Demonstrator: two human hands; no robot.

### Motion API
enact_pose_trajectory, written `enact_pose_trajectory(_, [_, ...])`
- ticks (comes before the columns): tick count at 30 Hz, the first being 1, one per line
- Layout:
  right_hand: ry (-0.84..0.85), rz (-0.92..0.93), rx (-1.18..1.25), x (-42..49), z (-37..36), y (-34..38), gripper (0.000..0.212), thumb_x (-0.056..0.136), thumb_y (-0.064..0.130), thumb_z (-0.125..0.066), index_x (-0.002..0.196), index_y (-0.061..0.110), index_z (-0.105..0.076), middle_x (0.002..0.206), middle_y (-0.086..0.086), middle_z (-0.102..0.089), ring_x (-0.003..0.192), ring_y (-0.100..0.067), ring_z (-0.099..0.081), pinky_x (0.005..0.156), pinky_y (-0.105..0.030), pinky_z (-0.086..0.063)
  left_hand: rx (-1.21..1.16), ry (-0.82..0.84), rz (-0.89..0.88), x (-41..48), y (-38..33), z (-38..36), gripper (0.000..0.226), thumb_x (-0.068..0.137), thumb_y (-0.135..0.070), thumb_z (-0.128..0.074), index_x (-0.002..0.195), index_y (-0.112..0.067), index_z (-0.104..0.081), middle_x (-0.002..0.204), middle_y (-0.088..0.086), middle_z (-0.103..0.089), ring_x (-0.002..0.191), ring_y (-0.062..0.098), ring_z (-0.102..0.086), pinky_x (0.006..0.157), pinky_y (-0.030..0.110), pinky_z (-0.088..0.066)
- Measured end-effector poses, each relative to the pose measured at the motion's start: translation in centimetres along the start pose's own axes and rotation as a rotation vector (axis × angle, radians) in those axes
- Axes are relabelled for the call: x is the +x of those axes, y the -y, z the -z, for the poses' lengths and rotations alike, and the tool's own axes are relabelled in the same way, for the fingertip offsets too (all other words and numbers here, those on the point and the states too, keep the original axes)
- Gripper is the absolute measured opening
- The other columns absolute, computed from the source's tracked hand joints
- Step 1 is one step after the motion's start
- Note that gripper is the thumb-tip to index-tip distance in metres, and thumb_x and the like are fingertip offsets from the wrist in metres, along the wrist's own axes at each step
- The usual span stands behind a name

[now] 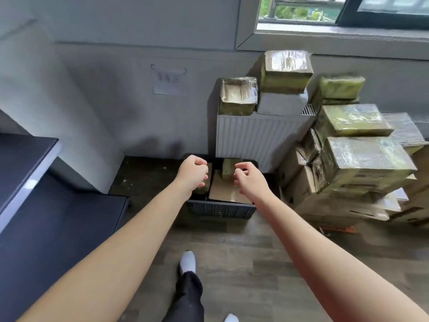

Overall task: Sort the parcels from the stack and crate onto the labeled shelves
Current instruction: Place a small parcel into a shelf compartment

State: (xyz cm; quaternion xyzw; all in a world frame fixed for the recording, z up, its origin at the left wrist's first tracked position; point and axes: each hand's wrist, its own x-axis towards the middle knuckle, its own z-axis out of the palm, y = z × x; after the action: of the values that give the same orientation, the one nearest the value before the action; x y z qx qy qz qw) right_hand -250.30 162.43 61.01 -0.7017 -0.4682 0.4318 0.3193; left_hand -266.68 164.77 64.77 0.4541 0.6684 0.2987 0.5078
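A dark plastic crate (pixel 220 211) stands on the floor against the wall, under a white radiator. Inside it lie a flat tan parcel (pixel 226 191) and a small upright taped box (pixel 228 169). Both my arms reach out over the crate. My left hand (pixel 192 173) hangs above its left side with fingers loosely curled and holds nothing. My right hand (pixel 249 178) hovers beside the small box with fingers loosely curled, also empty. A tall stack of taped cardboard parcels (pixel 357 159) stands to the right of the crate.
Three parcels (pixel 286 70) sit on top of the radiator (pixel 257 135). A paper label (pixel 169 81) is taped to the wall. Dark shelves (pixel 34 182) run along the left. My feet stand on the wooden floor (pixel 243 252) before the crate.
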Motion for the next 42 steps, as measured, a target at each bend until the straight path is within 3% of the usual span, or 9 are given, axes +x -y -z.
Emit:
enact_pose_trajectory(10, [-0.023, -0.173, -0.050, 21.8, -4.5, -2.6, 0.027, 0.099, 0.028, -0.045, 0.123, 0.022, -0.055, 0.108, -0.004, -0.064, 0.101, -0.020, -0.063, 0.084, -0.039, -0.053, -0.031, 0.110, 0.130, 24.2, 0.2, -3.5, 0.022, 0.095, -0.002, -0.040, 0.110, -0.010, -0.054, 0.090, 0.006, -0.058, 0.075, 0.014, -0.055, 0.061, 0.024, -0.049])
enact_pose_trajectory(13, [-0.006, -0.219, -0.098, 27.1, -5.7, -4.1, 0.029, 0.100, 0.027, -0.044, 0.126, 0.020, -0.054, 0.109, -0.004, -0.063, 0.094, -0.018, -0.060, 0.076, -0.029, -0.045, -0.013, 0.152, 0.202, 29.7, 1.5, -5.5, 0.022, 0.096, -0.004, -0.041, 0.112, -0.010, -0.055, 0.093, 0.006, -0.060, 0.077, 0.015, -0.056, 0.063, 0.024, -0.049])
enact_pose_trajectory(22, [0.033, -0.343, -0.218, 40.7, -6.9, -15.3, 0.036, 0.102, 0.026, -0.043, 0.134, 0.013, -0.053, 0.132, -0.005, -0.058, 0.118, -0.019, -0.054, 0.086, -0.023, -0.036, 0.073, 0.224, 0.338, 43.7, 9.7, -13.7, 0.033, 0.096, -0.007, -0.047, 0.128, -0.007, -0.054, 0.104, 0.007, -0.059, 0.090, 0.017, -0.055, 0.063, 0.023, -0.049])
enact_pose_trajectory(25, [0.035, -0.371, -0.256, 45.0, -7.5, -20.7, 0.038, 0.101, 0.026, -0.043, 0.135, 0.012, -0.053, 0.132, -0.008, -0.059, 0.121, -0.023, -0.054, 0.088, -0.025, -0.039, 0.082, 0.228, 0.338, 47.8, 13.2, -17.4, 0.039, 0.095, -0.008, -0.048, 0.134, -0.009, -0.051, 0.116, 0.008, -0.057, 0.087, 0.015, -0.054, 0.075, 0.028, -0.052])
enact_pose_trajectory(28, [0.018, -0.388, -0.265, 48.9, -8.4, -26.0, 0.043, 0.100, 0.029, -0.045, 0.140, 0.013, -0.048, 0.136, -0.012, -0.056, 0.126, -0.028, -0.051, 0.100, -0.033, -0.042, 0.092, 0.238, 0.324, 51.3, 16.8, -20.9, 0.042, 0.095, -0.010, -0.049, 0.137, -0.009, -0.049, 0.123, 0.009, -0.057, 0.095, 0.018, -0.052, 0.093, 0.031, -0.048])
enact_pose_trajectory(32, [0.057, -0.434, -0.251, 52.4, -10.0, -31.9, 0.058, 0.100, 0.034, -0.045, 0.151, 0.012, -0.029, 0.147, -0.011, -0.047, 0.135, -0.029, -0.044, 0.106, -0.036, -0.038, 0.146, 0.286, 0.337, 54.9, 21.4, -24.7, 0.044, 0.095, -0.013, -0.051, 0.138, -0.008, -0.046, 0.121, 0.001, -0.054, 0.103, 0.022, -0.053, 0.080, 0.025, -0.039])
enact_pose_trajectory(35, [0.100, -0.474, -0.201, 53.9, -11.2, -34.6, 0.063, 0.101, 0.036, -0.047, 0.154, 0.013, -0.021, 0.156, -0.007, -0.036, 0.141, -0.027, -0.036, 0.110, -0.034, -0.032, 0.128, 0.317, 0.421, 56.7, 24.3, -26.5, 0.049, 0.093, -0.018, -0.056, 0.140, -0.016, -0.042, 0.132, 0.004, -0.055, 0.109, 0.022, -0.054, 0.086, 0.029, -0.045])
enact_pose_trajectory(38, [0.067, -0.512, -0.123, 54.5, -11.7, -35.5, 0.068, 0.098, 0.040, -0.051, 0.154, 0.015, -0.023, 0.155, -0.005, -0.036, 0.140, -0.027, -0.039, 0.113, -0.042, -0.036, 0.075, 0.310, 0.494, 57.1, 25.8, -27.1, 0.059, 0.088, -0.020, -0.059, 0.143, -0.021, -0.037, 0.138, 0.004, -0.052, 0.118, 0.025, -0.053, 0.098, 0.036, -0.047])
enact_pose_trajectory(42, [0.081, -0.543, -0.039, 53.1, -10.9, -34.8, 0.061, 0.094, 0.044, -0.052, 0.149, 0.020, -0.040, 0.147, -0.001, -0.046, 0.131, -0.025, -0.047, 0.110, -0.043, -0.040, -0.008, 0.286, 0.609, 55.4, 25.1, -26.1, 0.061, 0.092, -0.018, -0.055, 0.148, -0.026, -0.032, 0.138, -0.001, -0.046, 0.116, 0.023, -0.052, 0.091, 0.033, -0.048])
